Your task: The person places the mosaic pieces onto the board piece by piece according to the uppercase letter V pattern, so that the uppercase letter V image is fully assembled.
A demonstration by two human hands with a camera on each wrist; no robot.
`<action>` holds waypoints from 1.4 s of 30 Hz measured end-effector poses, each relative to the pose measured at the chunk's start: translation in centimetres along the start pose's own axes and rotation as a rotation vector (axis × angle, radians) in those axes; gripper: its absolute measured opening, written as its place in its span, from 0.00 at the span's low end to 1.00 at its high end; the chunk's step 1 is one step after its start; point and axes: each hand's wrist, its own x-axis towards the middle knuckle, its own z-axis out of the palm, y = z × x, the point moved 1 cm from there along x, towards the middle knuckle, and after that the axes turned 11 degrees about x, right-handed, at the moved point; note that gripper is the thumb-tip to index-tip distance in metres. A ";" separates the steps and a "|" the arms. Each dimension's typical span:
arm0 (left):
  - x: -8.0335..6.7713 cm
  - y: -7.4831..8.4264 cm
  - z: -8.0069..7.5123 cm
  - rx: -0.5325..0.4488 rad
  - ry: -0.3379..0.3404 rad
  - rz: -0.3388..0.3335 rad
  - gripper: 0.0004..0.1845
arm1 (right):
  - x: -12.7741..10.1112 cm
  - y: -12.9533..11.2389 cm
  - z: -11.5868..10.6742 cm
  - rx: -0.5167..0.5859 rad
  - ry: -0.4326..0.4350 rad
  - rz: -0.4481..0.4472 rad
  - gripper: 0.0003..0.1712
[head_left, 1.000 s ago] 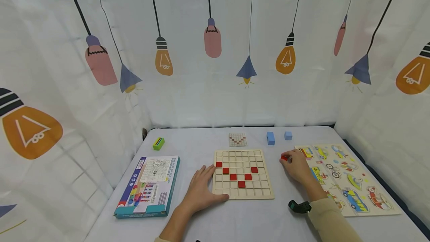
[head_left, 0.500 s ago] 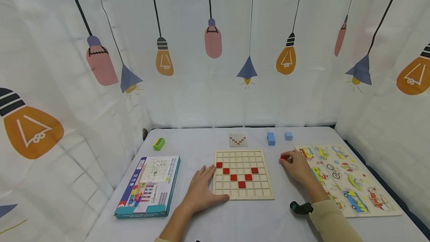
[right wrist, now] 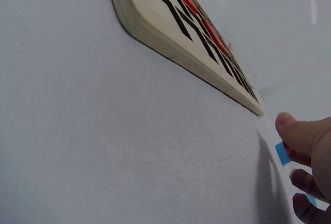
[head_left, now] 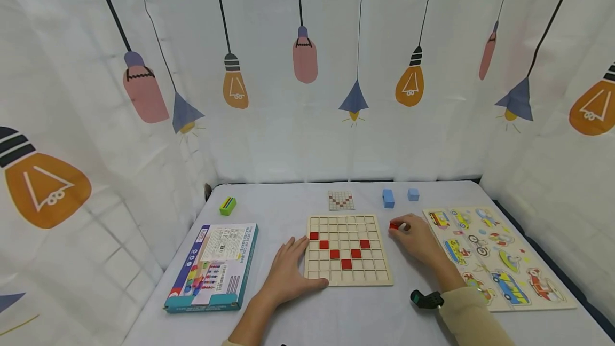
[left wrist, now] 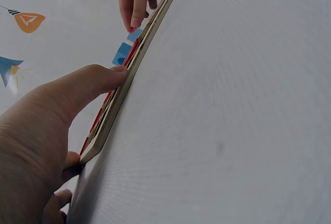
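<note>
A wooden grid board (head_left: 355, 276) lies mid-table with several red square tiles (head_left: 346, 264) set in its cells. My left hand (head_left: 290, 268) spans the board's near left corner, thumb at the near edge and fingers along the left side. In the left wrist view, the left thumb (left wrist: 98, 81) rests on the rim. My right hand (head_left: 417, 239) pinches a small red tile (head_left: 393, 226) between thumb and fingertips, just right of the board. The right wrist view shows this thumb (right wrist: 295, 131) beyond the board's corner, with the tile mostly hidden by the fingers.
Behind the board lies a small pattern card (head_left: 341, 200) with a red V. Two blue blocks (head_left: 388, 198) sit to its right. A picture puzzle board (head_left: 509, 260) lies at right, a boxed set (head_left: 211, 266) at left, and a green striped block (head_left: 228, 206) at the back left.
My right hand has moved a little left towards the board with the red tile, away from the picture puzzle. The left hand and the board have stayed put.
</note>
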 end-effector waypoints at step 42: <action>0.0 -0.1 0.1 -0.007 0.009 0.014 0.66 | 0.0 -3.0 3.3 0.059 -0.167 -0.025 0.16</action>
